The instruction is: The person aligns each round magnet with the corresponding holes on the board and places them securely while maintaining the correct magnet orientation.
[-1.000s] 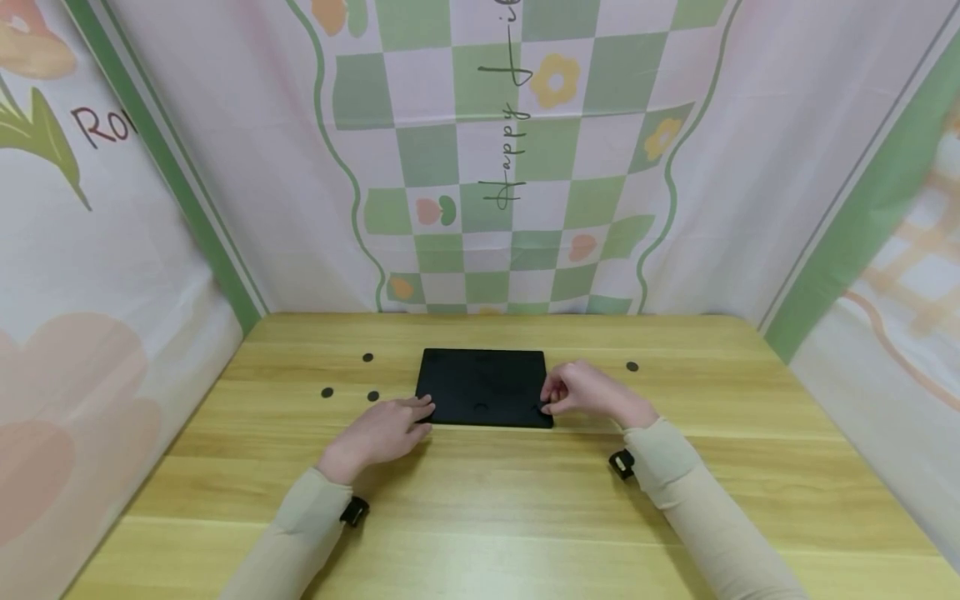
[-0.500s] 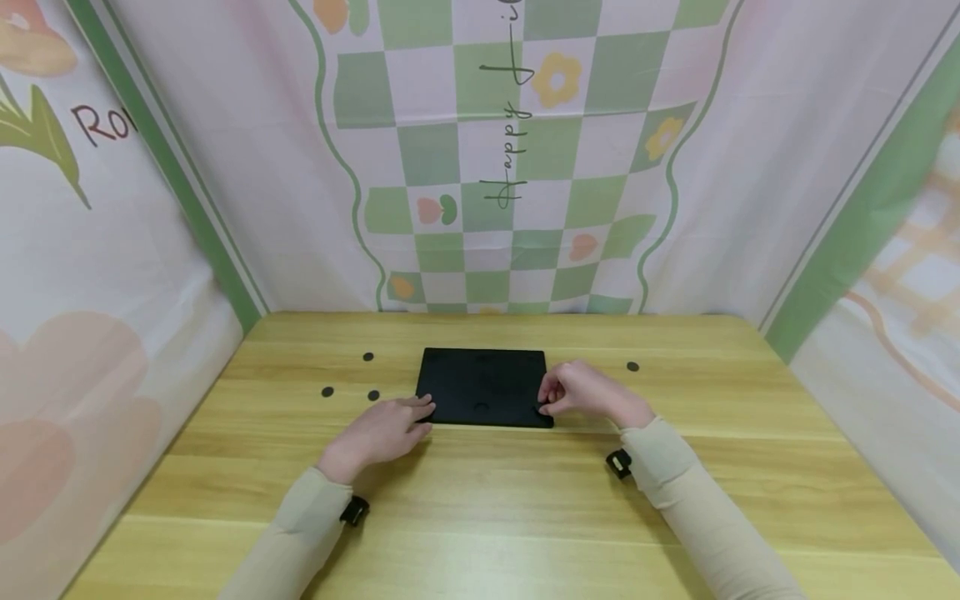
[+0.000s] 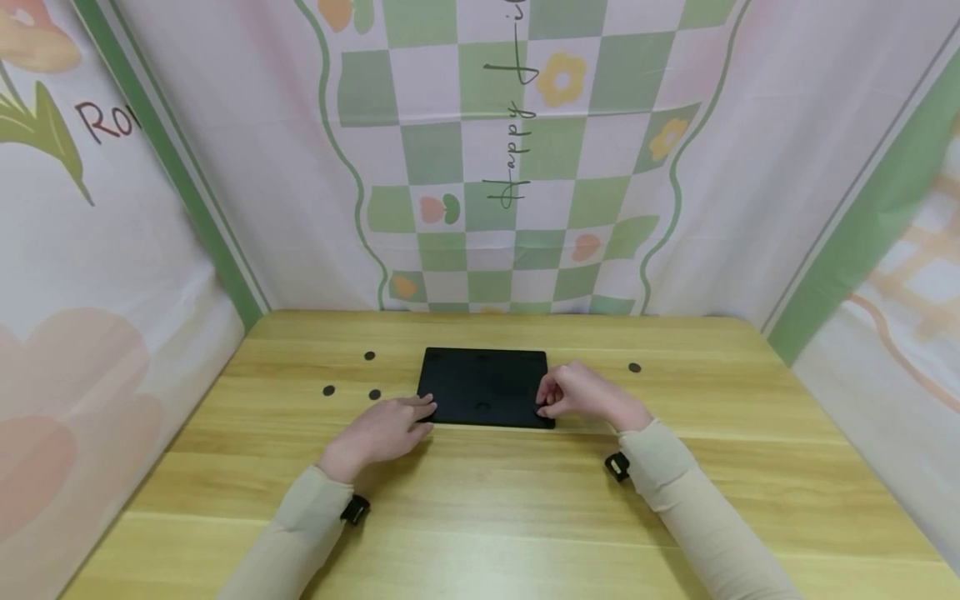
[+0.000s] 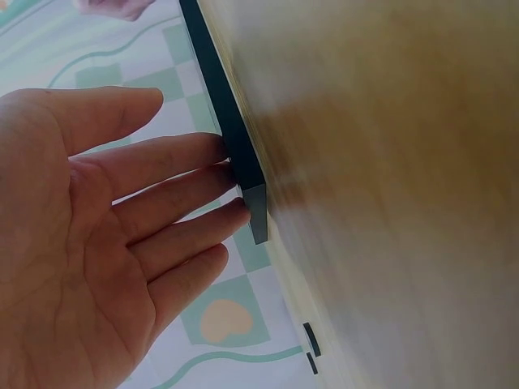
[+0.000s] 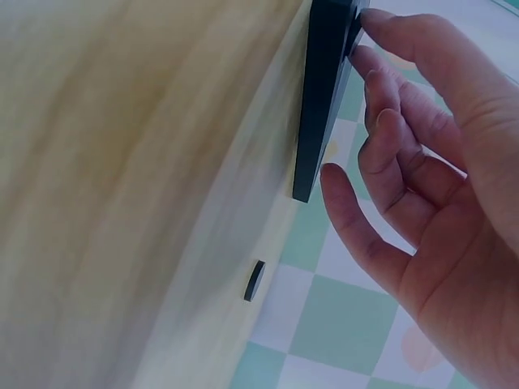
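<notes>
A flat black rectangular panel [image 3: 480, 375] lies on the wooden table, with faint round marks on its upper face. My left hand [image 3: 381, 432] rests straight fingertips on its near left corner; in the left wrist view those fingers [image 4: 182, 182] touch the panel's edge, thumb held apart. At the near right corner, my right hand [image 3: 587, 393] pinches a small black disc [image 5: 353, 34] between thumb and index finger, right at the panel's face. Its other fingers are partly curled. In the head view the disc is mostly hidden by the fingertips.
Three small dark discs lie left of the panel: a far one [image 3: 370, 356], an outer one [image 3: 328, 390] and a nearer one [image 3: 375, 395]. Another dark disc [image 3: 634, 367] lies to the right. A patterned curtain [image 3: 487, 167] hangs behind the table.
My right hand has shifted very slightly left along the near right corner of the panel. The left hand and the loose discs stay in place.
</notes>
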Available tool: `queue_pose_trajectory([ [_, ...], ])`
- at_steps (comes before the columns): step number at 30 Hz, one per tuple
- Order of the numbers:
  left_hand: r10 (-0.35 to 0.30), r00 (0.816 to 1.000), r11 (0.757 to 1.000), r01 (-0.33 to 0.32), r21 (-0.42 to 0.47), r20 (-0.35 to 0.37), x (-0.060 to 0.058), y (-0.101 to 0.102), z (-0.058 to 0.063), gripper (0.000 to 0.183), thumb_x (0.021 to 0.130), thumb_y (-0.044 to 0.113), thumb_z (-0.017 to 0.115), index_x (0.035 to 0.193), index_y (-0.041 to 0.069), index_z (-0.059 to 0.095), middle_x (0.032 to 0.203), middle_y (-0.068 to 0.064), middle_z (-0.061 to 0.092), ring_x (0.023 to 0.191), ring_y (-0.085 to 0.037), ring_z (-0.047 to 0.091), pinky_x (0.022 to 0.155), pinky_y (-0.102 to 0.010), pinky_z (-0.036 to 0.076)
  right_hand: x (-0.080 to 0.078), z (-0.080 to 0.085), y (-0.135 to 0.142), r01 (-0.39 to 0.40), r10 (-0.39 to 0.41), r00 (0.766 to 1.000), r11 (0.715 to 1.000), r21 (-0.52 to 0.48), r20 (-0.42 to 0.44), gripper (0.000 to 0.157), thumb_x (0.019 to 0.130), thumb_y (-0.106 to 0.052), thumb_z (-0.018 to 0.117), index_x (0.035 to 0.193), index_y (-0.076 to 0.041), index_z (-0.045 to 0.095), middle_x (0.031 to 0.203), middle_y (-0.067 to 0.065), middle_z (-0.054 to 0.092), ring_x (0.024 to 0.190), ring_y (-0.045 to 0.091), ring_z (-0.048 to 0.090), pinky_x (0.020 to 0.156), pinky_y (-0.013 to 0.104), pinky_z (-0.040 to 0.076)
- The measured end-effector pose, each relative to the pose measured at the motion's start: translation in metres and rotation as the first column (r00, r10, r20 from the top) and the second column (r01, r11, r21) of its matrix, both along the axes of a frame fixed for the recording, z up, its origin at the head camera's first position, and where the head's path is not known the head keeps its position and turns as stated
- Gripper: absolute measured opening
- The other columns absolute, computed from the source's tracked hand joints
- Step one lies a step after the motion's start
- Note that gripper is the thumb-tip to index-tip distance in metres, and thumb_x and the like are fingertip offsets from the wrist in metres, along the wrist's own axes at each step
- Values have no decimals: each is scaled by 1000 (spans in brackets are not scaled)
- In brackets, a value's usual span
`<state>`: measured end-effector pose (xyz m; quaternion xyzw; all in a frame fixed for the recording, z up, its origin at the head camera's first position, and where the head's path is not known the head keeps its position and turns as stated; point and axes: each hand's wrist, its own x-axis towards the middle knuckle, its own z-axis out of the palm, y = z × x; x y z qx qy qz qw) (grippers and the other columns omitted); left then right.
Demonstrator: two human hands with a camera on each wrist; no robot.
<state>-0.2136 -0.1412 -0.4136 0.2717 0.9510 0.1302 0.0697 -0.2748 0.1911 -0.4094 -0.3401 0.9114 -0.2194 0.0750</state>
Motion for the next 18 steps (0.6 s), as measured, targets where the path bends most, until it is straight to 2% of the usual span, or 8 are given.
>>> queue_pose_trajectory([
  [18, -3, 1000, 1000, 3, 4, 0, -1, -1, -2, 44, 100, 31, 48, 138, 9, 50, 146, -7, 44, 133, -28, 43, 106, -46, 40, 1, 0, -2, 2, -1, 1000, 1000, 20, -30, 8, 78, -18, 78, 81, -14, 71, 72, -8, 63, 63, 1, 54, 61, 18, 49],
])
